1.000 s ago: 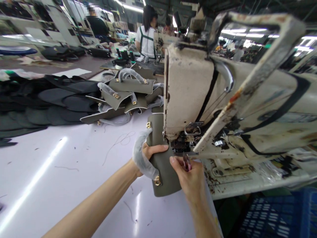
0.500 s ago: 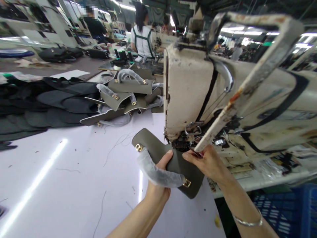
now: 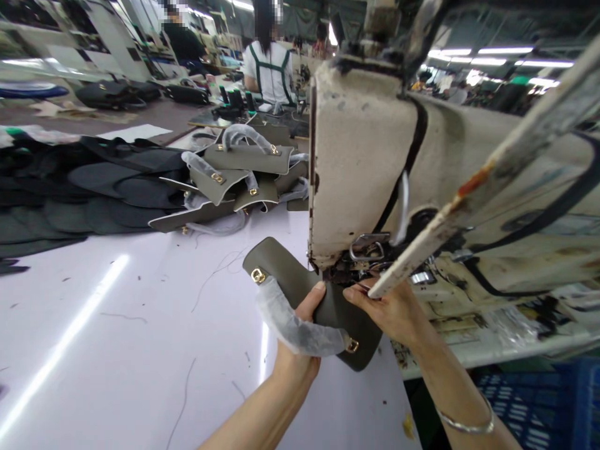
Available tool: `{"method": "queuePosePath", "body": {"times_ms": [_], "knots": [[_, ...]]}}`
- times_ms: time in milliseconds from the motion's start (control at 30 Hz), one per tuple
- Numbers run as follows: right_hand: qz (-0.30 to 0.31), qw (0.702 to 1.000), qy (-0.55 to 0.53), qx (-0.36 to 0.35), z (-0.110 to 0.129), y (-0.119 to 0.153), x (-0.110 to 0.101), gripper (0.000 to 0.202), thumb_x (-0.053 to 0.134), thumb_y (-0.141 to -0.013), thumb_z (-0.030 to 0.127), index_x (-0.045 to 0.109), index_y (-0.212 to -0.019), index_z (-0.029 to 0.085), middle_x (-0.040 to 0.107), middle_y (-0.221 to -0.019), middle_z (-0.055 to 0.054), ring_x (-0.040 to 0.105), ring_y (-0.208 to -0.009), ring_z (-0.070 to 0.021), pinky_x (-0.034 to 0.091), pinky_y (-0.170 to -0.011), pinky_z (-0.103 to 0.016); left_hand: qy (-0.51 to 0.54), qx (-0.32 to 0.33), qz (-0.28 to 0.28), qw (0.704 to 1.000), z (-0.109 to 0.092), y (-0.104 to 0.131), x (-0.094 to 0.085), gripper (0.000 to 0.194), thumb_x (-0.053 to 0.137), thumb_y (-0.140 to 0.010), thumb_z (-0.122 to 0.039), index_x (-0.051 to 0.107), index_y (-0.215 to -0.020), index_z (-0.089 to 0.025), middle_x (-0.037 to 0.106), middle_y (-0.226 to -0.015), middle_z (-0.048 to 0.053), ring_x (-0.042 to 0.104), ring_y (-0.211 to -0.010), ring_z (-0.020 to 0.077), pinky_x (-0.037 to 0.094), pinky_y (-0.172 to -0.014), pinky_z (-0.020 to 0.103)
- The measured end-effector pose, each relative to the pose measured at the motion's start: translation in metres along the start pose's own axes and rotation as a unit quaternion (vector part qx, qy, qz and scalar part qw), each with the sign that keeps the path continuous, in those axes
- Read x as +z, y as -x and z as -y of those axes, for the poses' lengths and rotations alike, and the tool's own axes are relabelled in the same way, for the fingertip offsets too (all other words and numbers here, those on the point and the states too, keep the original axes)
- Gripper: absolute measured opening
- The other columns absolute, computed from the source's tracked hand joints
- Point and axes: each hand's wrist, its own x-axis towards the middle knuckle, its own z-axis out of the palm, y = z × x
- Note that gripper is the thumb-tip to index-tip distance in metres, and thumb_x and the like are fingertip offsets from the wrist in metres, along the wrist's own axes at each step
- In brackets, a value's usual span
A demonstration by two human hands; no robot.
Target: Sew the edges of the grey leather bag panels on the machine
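An olive-grey bag panel lies tilted under the head of a sewing machine. Its curved handle is wrapped in clear plastic and fixed by gold fittings at both ends. My left hand reaches under the handle, closed on the panel with the thumb on top, near the needle area. On the other side my right hand pinches the panel's edge, thumb on its face. Part of the right fingers is hidden behind a rusty white bar. Something thin and dark shows by those fingers, too small to name.
Similar handled panels are piled at the back of the white table, beside stacked black pieces. Loose threads lie on the tabletop. A blue crate stands low at the right. Other people sit at work beyond.
The view has moved slightly closer to the machine. The panel has shifted a little left and up in view, with both hands still holding it.
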Motion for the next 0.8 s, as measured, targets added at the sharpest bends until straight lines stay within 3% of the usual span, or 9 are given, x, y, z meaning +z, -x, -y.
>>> {"method": "queuePosePath", "body": {"times_ms": [133,300,433,533,633,800], "knots": [[-0.004,1.0,0.007,-0.011,0.0,0.0,0.002,0.035,0.066,-0.087,0.035,0.057,-0.057,0.018,0.051,-0.053,0.004,0.045,-0.053,-0.0098,0.031,-0.054,-0.024,-0.002,-0.006,0.012,1.0,-0.001,-0.003,0.001,0.022,0.081,-0.071,-0.017,0.072,-0.09,-0.012,0.076,-0.085,0.006,0.07,-0.066,0.013,0.061,-0.07,0.021],[0.011,1.0,-0.002,0.012,0.0,0.003,0.004,0.04,0.063,-0.088,0.036,0.051,-0.054,0.018,0.044,-0.052,0.005,0.04,-0.052,-0.0089,0.028,-0.053,-0.024,-0.018,-0.002,0.029,0.999,-0.006,-0.004,-0.002,0.038,0.082,-0.071,-0.017,0.071,-0.108,-0.015,0.076,-0.096,0.006,0.072,-0.074,0.0135,0.061,-0.07,0.019],[0.024,0.998,-0.042,0.033,0.001,0.007,0.006,0.045,0.062,-0.088,0.037,0.044,-0.051,0.018,0.034,-0.052,0.006,0.032,-0.051,-0.0083,0.023,-0.05,-0.025,-0.055,-0.053,0.058,0.995,-0.014,-0.006,-0.009,0.041,0.086,-0.066,-0.019,0.072,-0.104,-0.011,0.076,-0.1,0.012,0.074,-0.077,0.0206,0.063,-0.072,0.028],[0.02,0.996,-0.069,0.052,0.001,0.01,0.008,0.038,0.062,-0.088,0.038,0.055,-0.056,0.017,0.039,-0.054,0.005,0.033,-0.052,-0.0087,0.024,-0.05,-0.024,-0.07,-0.084,0.064,0.992,-0.019,-0.007,-0.01,0.039,0.087,-0.064,-0.02,0.074,-0.099,-0.009,0.076,-0.099,0.014,0.073,-0.074,0.022,0.064,-0.069,0.03],[0.009,0.994,-0.084,0.067,0.002,0.012,0.01,0.032,0.064,-0.086,0.038,0.065,-0.062,0.016,0.048,-0.055,0.003,0.039,-0.052,-0.0096,0.027,-0.05,-0.024,-0.065,-0.077,0.073,0.992,-0.024,-0.01,-0.006,0.033,0.086,-0.063,-0.016,0.075,-0.094,-0.011,0.076,-0.09,0.011,0.072,-0.067,0.019,0.063,-0.063,0.027],[-0.017,0.988,-0.133,0.074,0.005,0.012,0.015,0.028,0.07,-0.081,0.037,0.071,-0.06,0.018,0.055,-0.052,0.002,0.047,-0.052,-0.0119,0.032,-0.048,-0.024,-0.068,-0.073,0.11,0.989,-0.03,-0.019,-0.004,0.03,0.084,-0.063,-0.011,0.077,-0.092,-0.013,0.076,-0.091,0.01,0.072,-0.069,0.0183,0.062,-0.064,0.025]]}}
